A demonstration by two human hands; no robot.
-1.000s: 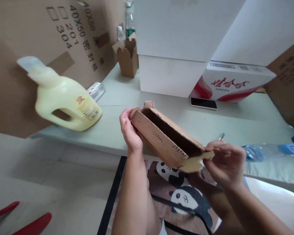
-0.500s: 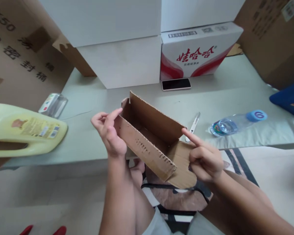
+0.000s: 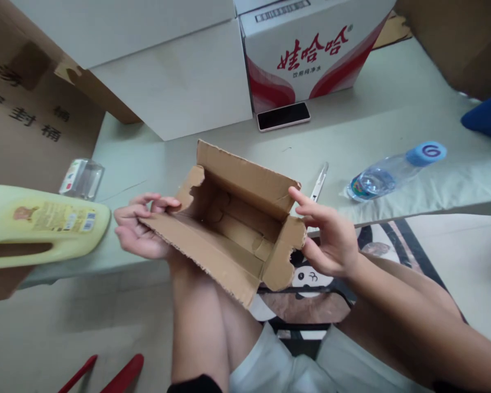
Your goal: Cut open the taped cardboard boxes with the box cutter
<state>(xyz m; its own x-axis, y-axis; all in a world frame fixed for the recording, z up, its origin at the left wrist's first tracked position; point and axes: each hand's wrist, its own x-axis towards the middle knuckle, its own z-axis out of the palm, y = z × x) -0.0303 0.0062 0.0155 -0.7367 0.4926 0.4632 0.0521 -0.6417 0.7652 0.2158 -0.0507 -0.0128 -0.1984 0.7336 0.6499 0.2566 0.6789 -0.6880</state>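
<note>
Between my two hands a brown cardboard box (image 3: 245,174) is tilted with its opening toward me and its flaps folded outward. Its inside shows bare cardboard with folded pieces at the bottom. My left hand (image 3: 145,226) grips the left flaps, fingers bent at the corner. On the right side, my right hand (image 3: 327,234) holds the edge and the small notched flap, its thumb and fingers on the cardboard. Just beyond that hand a slim white utility knife (image 3: 319,181) lies on the table.
On the covered table (image 3: 393,120) stand white cartons (image 3: 180,87), a red-and-white carton (image 3: 311,60) and a phone (image 3: 283,116). A water bottle (image 3: 393,172) lies to the right. At left are a yellow jug (image 3: 77,240) and a clear plastic case (image 3: 82,179).
The box has turned so its inside faces me more, and both long flaps now splay outward. My left hand moved left and down with its flap; my right hand now grips the right end.
</note>
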